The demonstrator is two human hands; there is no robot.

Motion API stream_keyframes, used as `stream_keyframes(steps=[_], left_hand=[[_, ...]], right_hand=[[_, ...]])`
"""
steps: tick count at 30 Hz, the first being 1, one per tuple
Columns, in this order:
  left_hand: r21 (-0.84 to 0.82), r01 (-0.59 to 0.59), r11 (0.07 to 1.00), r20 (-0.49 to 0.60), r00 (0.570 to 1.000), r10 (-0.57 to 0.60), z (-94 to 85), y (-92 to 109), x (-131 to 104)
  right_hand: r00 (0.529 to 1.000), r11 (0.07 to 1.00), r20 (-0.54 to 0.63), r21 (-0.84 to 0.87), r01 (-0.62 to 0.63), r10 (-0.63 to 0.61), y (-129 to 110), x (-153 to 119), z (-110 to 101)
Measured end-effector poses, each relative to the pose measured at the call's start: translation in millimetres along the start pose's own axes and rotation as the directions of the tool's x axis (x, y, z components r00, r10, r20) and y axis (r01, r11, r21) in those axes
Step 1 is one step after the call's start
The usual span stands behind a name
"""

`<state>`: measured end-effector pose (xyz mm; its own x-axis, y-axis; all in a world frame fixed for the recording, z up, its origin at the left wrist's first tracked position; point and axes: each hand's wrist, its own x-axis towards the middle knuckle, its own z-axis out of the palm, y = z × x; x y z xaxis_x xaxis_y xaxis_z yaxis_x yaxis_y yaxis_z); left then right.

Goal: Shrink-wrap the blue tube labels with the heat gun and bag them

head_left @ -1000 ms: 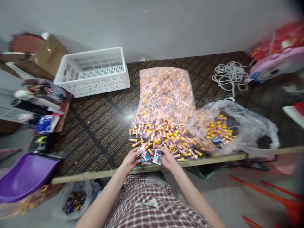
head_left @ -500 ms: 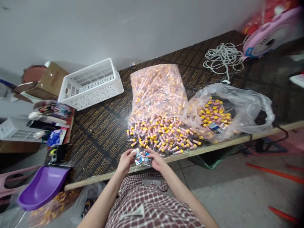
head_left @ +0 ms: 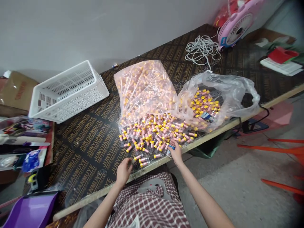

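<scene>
At the tabletop (head_left: pixel 99 190)'s near edge, the left hand (head_left: pixel 123 172) has its fingers (head_left: pixel 129 162) bent toward one another; whether the tips meet cannot be told, and nothing is seen between them. Three loose capped tubes (head_left: pixel 143 159) lie just beside these fingertips, at two to three o'clock. Their long axes run nearly nine to three, slightly raised at the three side, yellow caps toward the left hand, which is clearly the nearer one.

Another loose tube (head_left: pixel 158 156) lies between the hands, nearer the right, at about eight o'clock from the right fingers, its axis also close to nine-three. The right hand (head_left: pixel 177 153) has its fingers clamped on a small blue piece (head_left: pixel 171 147); a clear-and-blue packet (head_left: pixel 168 153) shows just below them, its grip unclear.

The heap of tubes (head_left: pixel 152 133) spreads beyond both hands, from the left fingers toward one o'clock, from the right fingers toward ten, its axes pointing many ways. At twelve beyond the heap lies the full pink bag (head_left: pixel 147 85). The open clear bag (head_left: pixel 234 104), with more tubes inside, is at one to two from the right hand. Farther off, the white crate (head_left: pixel 71 101) sits at ten from the left hand, the coiled cord (head_left: pixel 201 50) at one from the right.
</scene>
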<state>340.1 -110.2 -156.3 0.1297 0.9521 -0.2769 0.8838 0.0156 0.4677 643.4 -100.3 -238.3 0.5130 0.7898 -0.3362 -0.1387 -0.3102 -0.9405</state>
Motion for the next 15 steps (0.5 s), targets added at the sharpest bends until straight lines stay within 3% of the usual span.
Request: stream_keyframes(steps=[2, 4, 7, 9, 11, 15], left_hand=[[0.128, -0.212, 0.969, 0.038, 0.977, 0.209, 8.2, -22, 3], [0.202, -0.372, 0.906, 0.088, 0.928, 0.361, 16.2, -49, 1], [0.267, -0.483, 0.834, 0.133, 0.875, 0.465, 24.0, -91, -12], [0.293, -0.487, 0.823, 0.135, 0.873, 0.469, 24.0, -117, -26], [0.317, -0.429, 0.846, 0.112, 0.902, 0.416, 20.4, -142, -39], [0.385, -0.316, 0.867, 0.096, 0.948, 0.303, 13.6, -187, -56]], right_hand=[[0.997, 0.994, -0.013, -0.079, 0.079, -0.080, 12, -10, 8], [0.989, 0.978, -0.036, -0.155, 0.139, -0.146, 22, -20, 16], [0.953, 0.889, -0.069, -0.385, 0.248, -0.296, 29, -28, 24], [0.913, 0.775, -0.093, -0.567, 0.280, -0.398, 31, -29, 23], [0.869, 0.706, -0.190, -0.672, 0.225, -0.458, 36, -30, 18], [0.741, 0.728, -0.532, -0.680, -0.084, -0.411, 69, -50, 12]])
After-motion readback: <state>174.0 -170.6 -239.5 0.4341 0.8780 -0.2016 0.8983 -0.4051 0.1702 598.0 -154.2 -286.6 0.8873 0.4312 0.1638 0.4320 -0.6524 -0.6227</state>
